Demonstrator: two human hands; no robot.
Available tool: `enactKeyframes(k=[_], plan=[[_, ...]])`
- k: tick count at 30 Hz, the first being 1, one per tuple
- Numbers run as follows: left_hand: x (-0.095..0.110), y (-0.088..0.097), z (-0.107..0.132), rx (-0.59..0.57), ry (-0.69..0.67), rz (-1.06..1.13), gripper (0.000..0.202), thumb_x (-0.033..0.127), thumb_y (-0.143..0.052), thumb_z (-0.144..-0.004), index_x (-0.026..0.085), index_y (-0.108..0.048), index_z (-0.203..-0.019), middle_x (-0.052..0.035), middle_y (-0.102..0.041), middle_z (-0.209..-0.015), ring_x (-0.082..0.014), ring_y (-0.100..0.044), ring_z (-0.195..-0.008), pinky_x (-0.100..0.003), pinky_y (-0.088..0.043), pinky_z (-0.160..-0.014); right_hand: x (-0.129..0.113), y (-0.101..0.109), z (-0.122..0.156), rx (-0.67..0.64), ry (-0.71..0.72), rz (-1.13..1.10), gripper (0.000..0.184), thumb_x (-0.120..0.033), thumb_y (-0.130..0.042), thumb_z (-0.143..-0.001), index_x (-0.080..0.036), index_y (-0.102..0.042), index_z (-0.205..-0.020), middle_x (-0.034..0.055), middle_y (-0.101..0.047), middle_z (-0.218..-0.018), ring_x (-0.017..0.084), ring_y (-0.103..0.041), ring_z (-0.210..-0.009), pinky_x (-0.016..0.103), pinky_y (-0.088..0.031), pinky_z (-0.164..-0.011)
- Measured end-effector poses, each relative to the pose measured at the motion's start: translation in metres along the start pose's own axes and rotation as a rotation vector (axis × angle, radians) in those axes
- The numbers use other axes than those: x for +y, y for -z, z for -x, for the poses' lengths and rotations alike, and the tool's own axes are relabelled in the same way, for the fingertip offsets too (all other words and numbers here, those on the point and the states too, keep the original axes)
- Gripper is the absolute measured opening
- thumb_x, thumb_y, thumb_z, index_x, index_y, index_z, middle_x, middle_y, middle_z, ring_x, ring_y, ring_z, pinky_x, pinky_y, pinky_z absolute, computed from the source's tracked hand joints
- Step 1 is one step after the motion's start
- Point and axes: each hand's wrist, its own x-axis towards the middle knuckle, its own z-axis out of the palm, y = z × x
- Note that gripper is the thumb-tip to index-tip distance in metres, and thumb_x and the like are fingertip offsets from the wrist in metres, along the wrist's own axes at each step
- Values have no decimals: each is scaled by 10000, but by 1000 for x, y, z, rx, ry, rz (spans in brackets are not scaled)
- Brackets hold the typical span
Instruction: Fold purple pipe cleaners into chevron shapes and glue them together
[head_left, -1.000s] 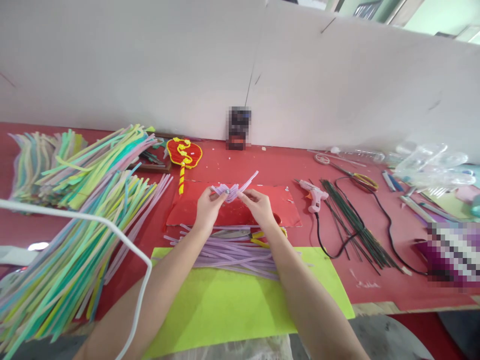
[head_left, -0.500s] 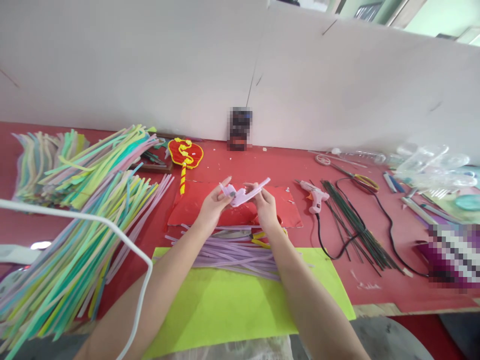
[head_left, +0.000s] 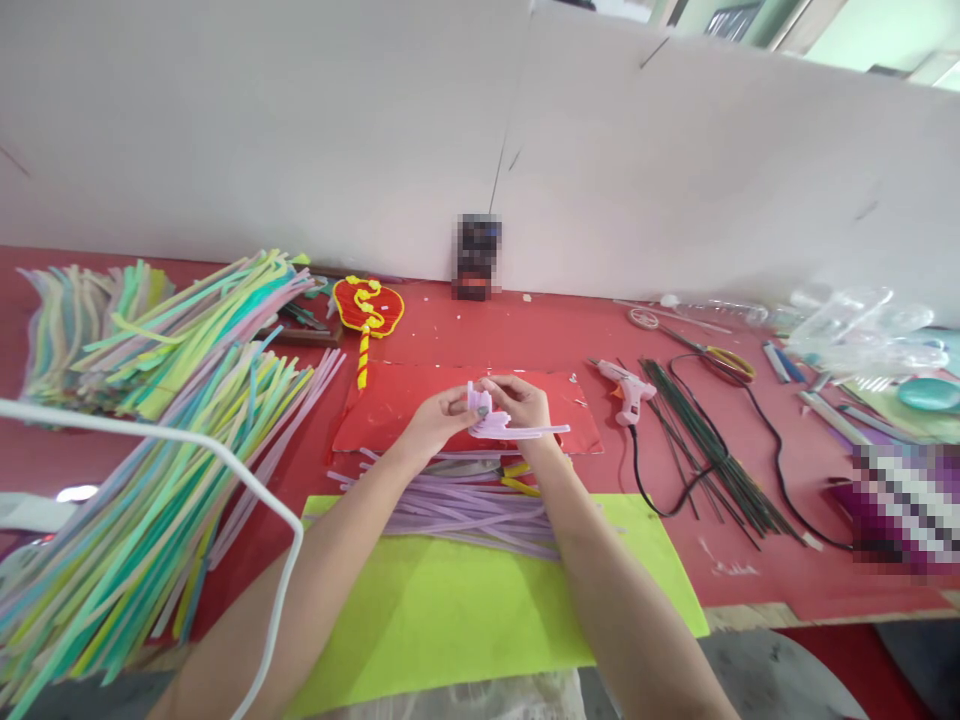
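Both my hands meet over a red sheet in the middle of the table. My left hand and my right hand pinch a folded lilac pipe cleaner; its loose end sticks out to the right, level with the table. Below my wrists lies a bundle of lilac pipe cleaners on a lime green sheet, with yellow-handled pliers among them.
A big heap of pastel pipe cleaners fills the left side. A red and yellow fan ornament lies behind. To the right are a pink glue gun with black cord, green wire stems, scissors and clear plastic bags.
My hands have come closer together and lower. The pipe cleaner's free end, which pointed up and right, now lies flat toward the right, and the folded part is more tightly bunched.
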Motion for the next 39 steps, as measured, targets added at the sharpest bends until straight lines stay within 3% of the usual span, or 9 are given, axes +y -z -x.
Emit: enactKeyframes(k=[9,15,19,24,28,32,34,36,39], plan=[[0,-1,1,30,-13,-17,617,344,-829,-532,175,-642,-1096,-34,-728,-793,-194,-679,-748,-315,-516,-740,-3,2,2,119,-112,-16,347,-504,-716,-607,-173,-678,-707,21,-676,-698,97,-505,-527,250,-424,-524],[-1,4,-5,429,-161,16,598,376,-795,-567,151,-611,-1090,-27,-708,-741,-168,-661,-662,-258,-512,-607,-2,3,1,184,-167,-280,446,-577,-596,-709,-174,-666,-889,21,-643,-719,95,-521,-551,226,-412,-479],[-4,6,-7,501,-173,35,572,369,-786,-578,144,-603,-1070,-47,-709,-807,-177,-666,-731,-274,-533,-647,-7,-4,6,66,-183,-349,438,-586,-572,-733,-168,-649,-836,35,-634,-753,98,-529,-552,221,-394,-443],[-8,3,-8,386,-187,50,593,342,-778,-589,154,-582,-1117,-67,-705,-917,-191,-665,-807,-289,-542,-680,-4,-8,7,49,-110,-242,301,-447,-715,-638,-175,-640,-746,-21,-584,-649,91,-511,-566,211,-411,-474],[-10,9,-10,420,-243,-12,417,350,-718,-660,161,-626,-1020,-47,-701,-855,-163,-661,-715,-292,-535,-698,4,-5,3,103,-109,-193,308,-449,-689,-654,-168,-647,-774,-3,-624,-712,99,-535,-614,230,-465,-540],[-8,17,-9,473,-253,-179,370,269,-687,-684,178,-622,-1037,-2,-674,-701,-151,-651,-673,-287,-504,-743,8,-4,1,108,-140,-165,509,-452,-673,-662,-169,-606,-1081,-11,-629,-732,119,-573,-631,282,-527,-616],[-7,19,-8,520,-257,-292,363,216,-682,-677,196,-624,-1035,8,-670,-686,-151,-644,-689,-283,-485,-759,9,-3,2,142,-136,-89,720,-426,-662,-678,-190,-437,-1320,-34,-613,-712,123,-577,-599,300,-532,-618],[-7,21,-7,563,-257,-395,358,176,-686,-659,215,-631,-1011,17,-668,-676,-155,-633,-687,-287,-470,-764,11,-2,3,182,-93,81,835,-384,-659,-688,-208,-297,-1419,-34,-606,-729,124,-567,-582,298,-522,-613],[-11,23,-7,587,-249,-550,368,151,-694,-655,228,-630,-1008,18,-663,-679,-170,-626,-691,-301,-453,-774,17,0,5,174,35,354,685,-309,-657,-694,-215,-442,-1338,-5,-596,-778,125,-550,-605,296,-507,-648]])
